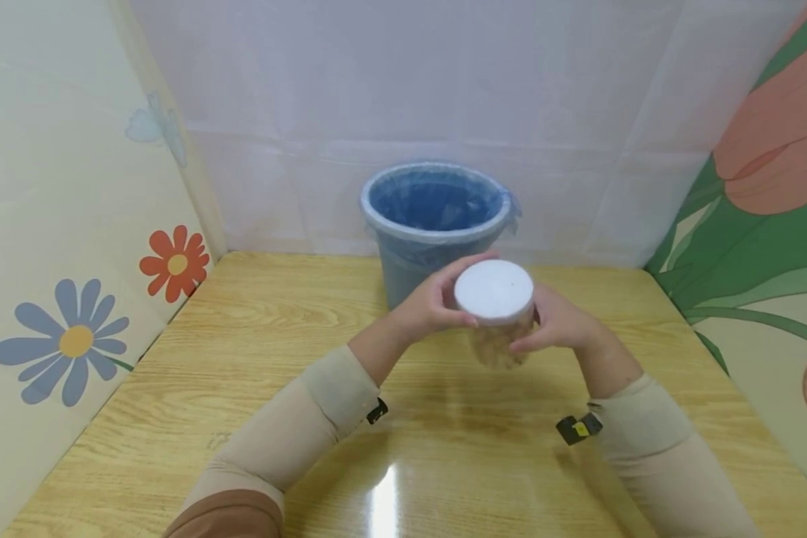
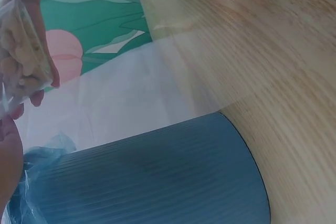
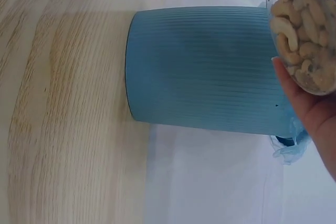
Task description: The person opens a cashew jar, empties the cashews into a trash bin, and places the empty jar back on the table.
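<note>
Both hands hold a clear jar (image 1: 501, 344) with a round white lid (image 1: 494, 290) above the table, in front of a blue bin. My left hand (image 1: 433, 302) grips the jar's left side near the lid, thumb toward me. On the other side my right hand (image 1: 558, 321) holds the jar lower down, its thumb across the front. Cashews (image 3: 304, 24) show through the clear wall in the right wrist view. The left wrist view catches the jar (image 2: 23, 51) at its edge, with only part of the left hand (image 2: 9, 166) visible.
The ribbed blue bin (image 1: 410, 273), lined with a thin blue bag (image 1: 511, 209), stands at the back of the wooden table (image 1: 296, 314). A white sheet (image 1: 309, 179) hangs behind it. Flower-printed panels (image 1: 74, 224) border the sides.
</note>
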Tool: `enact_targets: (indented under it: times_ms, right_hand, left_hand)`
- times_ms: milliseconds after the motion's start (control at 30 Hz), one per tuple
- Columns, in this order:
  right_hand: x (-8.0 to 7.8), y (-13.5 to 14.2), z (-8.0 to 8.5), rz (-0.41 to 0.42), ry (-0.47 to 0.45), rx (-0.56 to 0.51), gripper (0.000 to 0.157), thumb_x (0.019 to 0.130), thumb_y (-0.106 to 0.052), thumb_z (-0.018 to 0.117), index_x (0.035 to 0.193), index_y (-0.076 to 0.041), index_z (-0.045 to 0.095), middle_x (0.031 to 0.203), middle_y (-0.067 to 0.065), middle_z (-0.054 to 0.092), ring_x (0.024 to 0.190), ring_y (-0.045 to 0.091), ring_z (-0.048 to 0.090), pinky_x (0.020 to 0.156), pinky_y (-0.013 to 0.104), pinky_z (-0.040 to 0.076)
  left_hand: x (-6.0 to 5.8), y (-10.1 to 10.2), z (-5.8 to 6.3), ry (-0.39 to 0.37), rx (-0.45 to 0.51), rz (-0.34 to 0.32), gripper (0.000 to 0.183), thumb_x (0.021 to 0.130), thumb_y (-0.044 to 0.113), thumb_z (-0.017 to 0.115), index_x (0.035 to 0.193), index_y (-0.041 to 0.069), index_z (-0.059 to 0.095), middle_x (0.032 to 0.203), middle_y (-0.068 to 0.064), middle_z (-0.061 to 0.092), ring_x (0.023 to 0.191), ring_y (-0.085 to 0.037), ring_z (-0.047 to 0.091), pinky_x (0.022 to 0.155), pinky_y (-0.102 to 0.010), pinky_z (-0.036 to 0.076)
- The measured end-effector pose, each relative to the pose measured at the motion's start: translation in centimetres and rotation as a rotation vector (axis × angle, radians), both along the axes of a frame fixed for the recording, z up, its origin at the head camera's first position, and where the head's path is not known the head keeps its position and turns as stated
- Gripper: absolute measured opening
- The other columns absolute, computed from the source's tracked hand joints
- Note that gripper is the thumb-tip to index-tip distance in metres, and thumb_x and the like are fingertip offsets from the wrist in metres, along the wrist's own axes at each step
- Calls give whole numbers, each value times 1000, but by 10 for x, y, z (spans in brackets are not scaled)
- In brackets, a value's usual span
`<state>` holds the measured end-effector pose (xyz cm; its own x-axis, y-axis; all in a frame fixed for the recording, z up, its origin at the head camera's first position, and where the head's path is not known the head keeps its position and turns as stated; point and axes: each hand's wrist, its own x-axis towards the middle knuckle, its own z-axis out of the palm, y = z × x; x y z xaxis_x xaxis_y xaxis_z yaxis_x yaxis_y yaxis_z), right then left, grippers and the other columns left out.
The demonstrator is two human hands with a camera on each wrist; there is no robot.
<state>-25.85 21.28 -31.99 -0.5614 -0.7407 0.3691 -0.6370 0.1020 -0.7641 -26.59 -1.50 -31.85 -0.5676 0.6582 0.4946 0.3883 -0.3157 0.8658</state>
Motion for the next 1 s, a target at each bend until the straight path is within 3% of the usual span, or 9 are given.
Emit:
enact_targets:
  times_ms: [100,400,533,633,700,867,1000]
  right_hand:
    - [0,-1,0,23,0,1,84,60,0,76,130,8,31,124,6,46,112,18,46,98,30,40]
    - [1,-4,0,-32,-54,-23,84,61,4,75,131,8,30,123,7,46,111,17,45,97,28,40]
    - [2,-6,1,-81,-55,-37,88,60,4,76,133,6,28,125,10,44,112,17,44,96,28,40]
    - [2,-7,1,-123,-51,-46,87,60,5,75,133,6,29,124,10,45,112,18,45,96,30,41]
    - [1,-8,0,-143,-43,-57,86,60,6,76,133,4,31,125,9,46,113,18,45,97,31,39]
    - [-1,-10,-3,-180,6,-97,88,58,7,77,134,0,33,126,7,47,116,19,44,100,34,37]
    - [-1,-11,-4,-193,32,-120,90,57,8,77,135,0,33,126,5,47,116,18,44,100,31,36]
  left_hand:
    - [0,0,0,5,-4,7,111,59,46,80,141,-3,24,139,-23,33,122,-28,41,100,-40,39]
    - [3,1,1,-17,-4,91,107,58,45,81,140,1,28,136,-19,37,119,-27,43,100,-37,40]
    - [5,3,4,-20,17,117,93,66,22,81,140,4,28,135,-17,38,117,-27,45,98,-37,41]
    - [7,4,6,5,-4,183,85,68,0,75,140,6,30,134,-15,40,118,-25,45,99,-35,40]
    - [9,6,7,27,-41,256,85,68,-4,74,140,10,32,134,-12,42,119,-21,45,100,-34,38]
    - [14,9,6,87,-115,397,88,68,4,77,141,18,30,137,-5,42,122,-15,42,105,-34,32]
    - [16,8,8,117,-154,417,90,70,9,78,143,21,27,138,-4,40,123,-14,40,106,-34,30]
